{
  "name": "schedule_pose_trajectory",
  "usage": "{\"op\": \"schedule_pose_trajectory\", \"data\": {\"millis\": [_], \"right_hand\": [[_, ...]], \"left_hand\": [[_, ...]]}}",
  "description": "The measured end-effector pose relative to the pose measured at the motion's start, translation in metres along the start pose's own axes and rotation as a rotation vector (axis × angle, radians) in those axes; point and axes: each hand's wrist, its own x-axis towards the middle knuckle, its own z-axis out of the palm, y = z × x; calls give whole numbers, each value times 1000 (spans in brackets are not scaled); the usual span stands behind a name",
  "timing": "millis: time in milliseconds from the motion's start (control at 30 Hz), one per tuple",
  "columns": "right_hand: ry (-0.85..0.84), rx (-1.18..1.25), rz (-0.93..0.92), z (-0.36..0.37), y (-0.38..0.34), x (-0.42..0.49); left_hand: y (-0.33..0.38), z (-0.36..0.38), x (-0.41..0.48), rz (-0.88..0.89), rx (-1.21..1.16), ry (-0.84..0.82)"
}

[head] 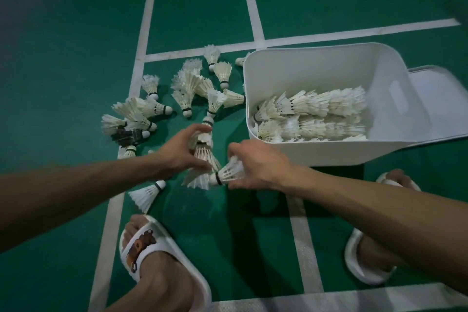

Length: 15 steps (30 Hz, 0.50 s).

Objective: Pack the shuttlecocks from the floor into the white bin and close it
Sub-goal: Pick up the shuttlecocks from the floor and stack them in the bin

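One shuttlecock (229, 172) in right hand (255, 164), nested stack (202, 151) in left hand (176, 153)

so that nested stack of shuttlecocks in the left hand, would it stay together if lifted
Probably light: the stack is mostly feather skirts on small corks. It may bend or slip apart, since its pieces are only nested and the left hand grips its middle. Likely fragile: thin feathers could crush if squeezed.

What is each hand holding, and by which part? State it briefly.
The left hand grips a nested stack of shuttlecocks around its feathered middle. The right hand pinches a single shuttlecock by its feather skirt, cork end free.
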Motion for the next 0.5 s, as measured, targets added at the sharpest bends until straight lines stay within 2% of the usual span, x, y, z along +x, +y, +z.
{"op": "schedule_pose_trajectory", "data": {"millis": [100, 167, 267, 333, 400, 500], "right_hand": [[-90, 136, -95, -55, -18, -4], [-65, 239, -92, -91, -17, -11], [139, 401, -5, -129, 9, -19], [308, 412, 95, -139, 40, -25], [398, 374, 215, -139, 73, -31], [375, 352, 356, -126, 109, -39]], "left_hand": [[40, -13, -4, 137, -10, 52], [70, -20, -3, 221, -2, 111], [115, -34, 2, 341, -36, 231], [142, -41, 7, 405, -101, 277], [165, -37, 11, 459, -86, 249], [188, -10, 21, 485, -3, 111]]}}
